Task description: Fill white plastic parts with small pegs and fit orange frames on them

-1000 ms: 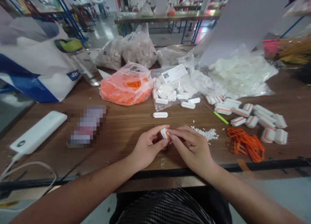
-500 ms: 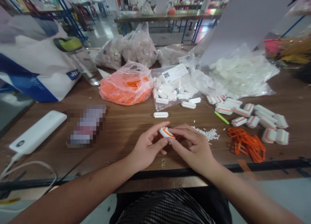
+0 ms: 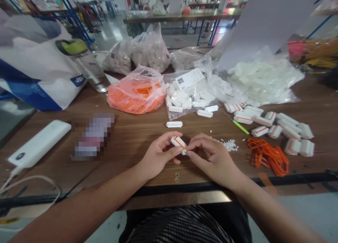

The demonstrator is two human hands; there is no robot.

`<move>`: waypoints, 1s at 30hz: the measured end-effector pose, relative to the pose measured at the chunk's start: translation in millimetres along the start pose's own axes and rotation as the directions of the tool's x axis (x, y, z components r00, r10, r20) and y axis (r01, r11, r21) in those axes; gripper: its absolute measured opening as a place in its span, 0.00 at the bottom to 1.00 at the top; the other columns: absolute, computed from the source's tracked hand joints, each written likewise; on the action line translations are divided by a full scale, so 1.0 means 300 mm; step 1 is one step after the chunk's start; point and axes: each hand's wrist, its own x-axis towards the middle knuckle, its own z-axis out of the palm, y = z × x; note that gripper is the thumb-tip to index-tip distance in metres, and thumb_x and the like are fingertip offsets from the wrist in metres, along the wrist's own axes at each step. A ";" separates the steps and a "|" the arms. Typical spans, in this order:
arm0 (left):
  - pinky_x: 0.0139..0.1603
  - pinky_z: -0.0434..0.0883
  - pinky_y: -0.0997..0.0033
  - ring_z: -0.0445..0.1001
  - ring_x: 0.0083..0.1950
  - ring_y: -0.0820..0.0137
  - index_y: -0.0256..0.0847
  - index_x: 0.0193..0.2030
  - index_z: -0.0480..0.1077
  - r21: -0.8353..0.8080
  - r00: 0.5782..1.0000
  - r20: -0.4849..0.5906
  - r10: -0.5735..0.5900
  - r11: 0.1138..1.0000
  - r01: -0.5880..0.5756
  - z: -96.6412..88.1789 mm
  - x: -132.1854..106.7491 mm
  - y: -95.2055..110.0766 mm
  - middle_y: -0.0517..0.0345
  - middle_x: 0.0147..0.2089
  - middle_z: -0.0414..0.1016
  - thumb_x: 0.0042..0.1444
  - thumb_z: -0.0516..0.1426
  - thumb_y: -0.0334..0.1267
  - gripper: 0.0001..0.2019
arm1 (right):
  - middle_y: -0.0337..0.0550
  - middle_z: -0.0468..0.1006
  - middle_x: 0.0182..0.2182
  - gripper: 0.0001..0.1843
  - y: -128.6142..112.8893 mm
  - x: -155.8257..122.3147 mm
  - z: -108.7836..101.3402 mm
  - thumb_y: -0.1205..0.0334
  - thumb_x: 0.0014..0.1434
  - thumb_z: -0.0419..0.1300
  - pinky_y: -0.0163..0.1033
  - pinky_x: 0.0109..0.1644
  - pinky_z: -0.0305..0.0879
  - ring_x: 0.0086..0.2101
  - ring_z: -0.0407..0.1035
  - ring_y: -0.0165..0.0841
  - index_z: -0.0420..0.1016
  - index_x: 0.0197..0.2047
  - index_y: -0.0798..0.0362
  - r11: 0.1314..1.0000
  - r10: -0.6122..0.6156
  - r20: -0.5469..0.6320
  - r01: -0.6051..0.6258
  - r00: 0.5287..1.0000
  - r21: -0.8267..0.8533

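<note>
Swung to show more of its length since the earlier frame, our small white plastic block (image 3: 176, 142) with its thin orange band (image 3: 181, 142) sits over the brown wooden table (image 3: 137, 134), gripped by our curled left hand (image 3: 157, 157), its lower end pinched between our right hand's (image 3: 214, 159) thumb and forefinger. We judge the band is being seated; next calls for even pressing.

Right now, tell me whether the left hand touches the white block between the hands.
Touching. The head view shows the left hand holding the white block, fingers against it, no gap visible.
</note>
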 end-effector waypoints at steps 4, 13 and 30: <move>0.29 0.75 0.79 0.74 0.39 0.71 0.41 0.51 0.69 -0.036 1.000 -0.013 -0.022 0.999 0.021 0.002 0.000 0.001 0.56 0.41 0.75 0.53 0.64 0.38 0.19 | 0.42 0.73 0.33 0.02 0.001 0.001 -0.006 0.68 0.58 0.60 0.38 0.39 0.67 0.34 0.71 0.30 0.74 0.34 0.52 0.992 -0.086 -0.009 0.085 0.996 -0.095; 0.31 0.75 0.78 0.74 0.39 0.71 0.43 0.54 0.69 -0.141 0.998 -0.006 -0.055 0.989 0.054 -0.010 -0.005 0.004 0.55 0.42 0.76 0.52 0.65 0.37 0.21 | 0.41 0.76 0.33 0.06 -0.010 -0.008 0.005 0.69 0.58 0.59 0.41 0.39 0.68 0.34 0.70 0.32 0.75 0.36 0.49 0.978 -0.182 -0.001 0.181 0.983 -0.106; 0.45 0.75 0.70 0.75 0.51 0.65 0.49 0.62 0.65 -0.074 0.996 0.082 -0.043 0.996 0.049 -0.006 -0.018 0.010 0.49 0.57 0.74 0.58 0.61 0.34 0.24 | 0.38 0.80 0.23 0.08 0.013 0.000 0.000 0.58 0.53 0.62 0.36 0.29 0.66 0.24 0.70 0.28 0.78 0.27 0.51 0.927 0.341 0.048 -0.344 0.939 0.148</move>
